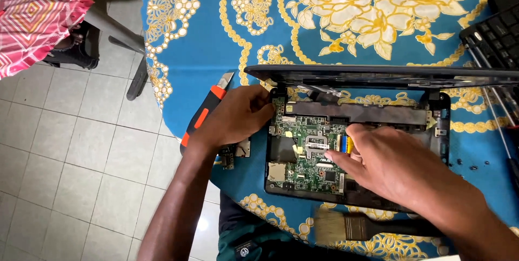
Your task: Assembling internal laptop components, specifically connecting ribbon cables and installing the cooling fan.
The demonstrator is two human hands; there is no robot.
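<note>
One screen: my laptop's lid (378,76), seen edge-on as a thin dark bar across the blue and gold cloth, hinged behind the opened base.

Labels: small yellow stickers (296,148) on the green board, just beside my right fingertips.

No packages, no signs.

A single head-worn view is given, aimed steeply down and slightly forward from above the seated person's lap. A round table in blue cloth with yellow floral print (216,39) is seen close up; pale tiled floor (70,147) is caught at left.
</note>
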